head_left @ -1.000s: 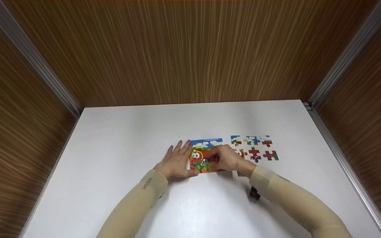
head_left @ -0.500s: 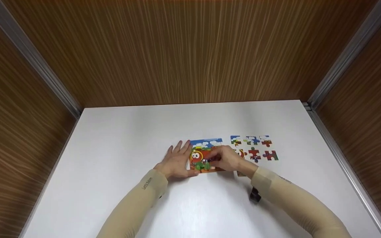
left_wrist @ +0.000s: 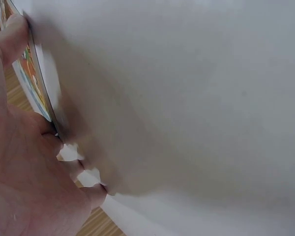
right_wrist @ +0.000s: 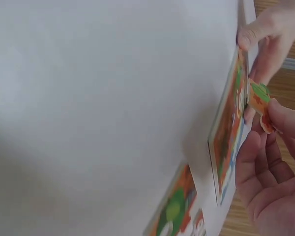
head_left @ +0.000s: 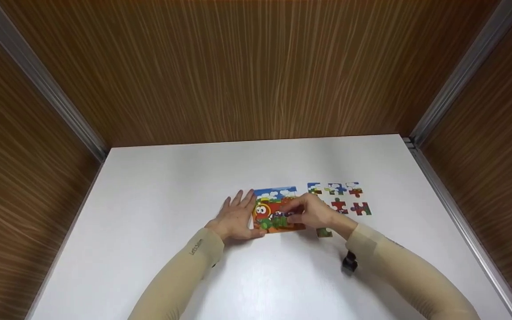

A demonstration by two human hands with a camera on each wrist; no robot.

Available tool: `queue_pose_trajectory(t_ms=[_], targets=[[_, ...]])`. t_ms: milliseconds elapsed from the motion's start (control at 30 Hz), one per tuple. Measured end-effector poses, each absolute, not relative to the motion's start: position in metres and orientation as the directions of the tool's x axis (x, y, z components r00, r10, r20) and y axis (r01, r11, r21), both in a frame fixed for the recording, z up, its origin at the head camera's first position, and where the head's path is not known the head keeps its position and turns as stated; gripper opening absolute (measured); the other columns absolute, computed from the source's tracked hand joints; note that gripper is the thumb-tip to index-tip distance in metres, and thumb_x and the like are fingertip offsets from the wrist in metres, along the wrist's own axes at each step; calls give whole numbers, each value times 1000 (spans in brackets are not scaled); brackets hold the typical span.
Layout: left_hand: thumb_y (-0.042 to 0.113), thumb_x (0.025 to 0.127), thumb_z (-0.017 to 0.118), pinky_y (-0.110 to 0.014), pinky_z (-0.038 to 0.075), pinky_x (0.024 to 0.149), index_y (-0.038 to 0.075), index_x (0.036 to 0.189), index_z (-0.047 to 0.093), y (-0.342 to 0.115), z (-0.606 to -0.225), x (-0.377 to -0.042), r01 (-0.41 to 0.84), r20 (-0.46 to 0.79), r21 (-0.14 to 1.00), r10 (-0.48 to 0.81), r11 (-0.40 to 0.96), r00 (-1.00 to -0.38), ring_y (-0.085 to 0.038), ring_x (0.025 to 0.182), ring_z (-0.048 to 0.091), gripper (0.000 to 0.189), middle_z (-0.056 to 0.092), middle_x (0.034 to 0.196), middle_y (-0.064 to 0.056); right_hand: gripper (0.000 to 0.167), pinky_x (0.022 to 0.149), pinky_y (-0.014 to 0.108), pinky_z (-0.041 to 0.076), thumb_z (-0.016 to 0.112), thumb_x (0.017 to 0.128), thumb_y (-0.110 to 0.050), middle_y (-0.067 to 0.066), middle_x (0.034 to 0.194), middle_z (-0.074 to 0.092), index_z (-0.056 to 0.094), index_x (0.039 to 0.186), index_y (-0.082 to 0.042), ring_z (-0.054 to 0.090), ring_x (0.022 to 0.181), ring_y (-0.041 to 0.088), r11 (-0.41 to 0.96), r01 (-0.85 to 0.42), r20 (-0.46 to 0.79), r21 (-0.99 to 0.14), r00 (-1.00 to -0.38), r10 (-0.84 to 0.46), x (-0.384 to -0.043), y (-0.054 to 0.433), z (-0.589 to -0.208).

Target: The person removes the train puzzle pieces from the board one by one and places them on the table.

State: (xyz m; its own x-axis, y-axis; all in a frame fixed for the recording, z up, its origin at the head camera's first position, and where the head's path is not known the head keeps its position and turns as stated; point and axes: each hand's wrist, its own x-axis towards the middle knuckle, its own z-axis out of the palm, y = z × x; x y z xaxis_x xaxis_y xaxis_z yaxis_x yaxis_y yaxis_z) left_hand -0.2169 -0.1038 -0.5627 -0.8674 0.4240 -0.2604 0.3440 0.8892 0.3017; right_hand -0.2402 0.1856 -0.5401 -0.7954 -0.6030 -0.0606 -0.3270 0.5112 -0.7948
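A picture puzzle board [head_left: 274, 194] with a blue sky and a red, big-eyed cartoon figure lies on the white table. My left hand [head_left: 234, 221] rests at its left side, fingers spread, with the thumb [left_wrist: 14, 37] on the near corner. Over the board's right part is my right hand [head_left: 314, 213]. Its thumb and fingers pinch an orange and green puzzle piece [right_wrist: 258, 98], held tilted above the board in the right wrist view. The right hand covers part of the board's right side, so the picture there is hidden.
Several loose puzzle pieces lie in rows right of the board, among them a red one [head_left: 338, 205] and a red and green one [head_left: 361, 209]. A green piece [head_left: 324, 232] lies nearer, by the right wrist. Wood-grain walls [head_left: 256, 71] enclose the white table [head_left: 162, 186].
My right hand has shifted slightly right over the board, uncovering more of the green lower part of the picture. The left hand stays in place. The head view has tilted a little.
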Motion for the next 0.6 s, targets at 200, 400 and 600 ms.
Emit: queue_pose_trajectory(t_ms=[200,400,600], targets=[[77,96,68,-64,9,144,13,182,9,-103,-562,-217,329,-266,305,411,894,-872,-36,180,1,122,2,193,-5,28,78,23,58,82,98,-4,18,122,84,85,126,-7,72,93,17,523,-312,-66,-793,-809,-584,-240,204,-530],[77,96,67,-64,10,144,13,182,10,-103,-561,-216,332,-269,304,415,893,-869,-37,180,2,122,2,193,-5,21,64,19,53,85,95,-1,16,99,76,82,115,-1,63,80,14,511,-269,-65,-817,-836,-544,-240,222,-526],[76,96,67,-65,11,144,11,182,10,-103,-561,-216,346,-268,295,424,891,-865,-38,180,3,122,3,193,-7,20,68,19,59,86,94,1,18,100,79,80,113,6,70,80,8,500,-227,-73,-836,-856,-512,-238,239,-523]])
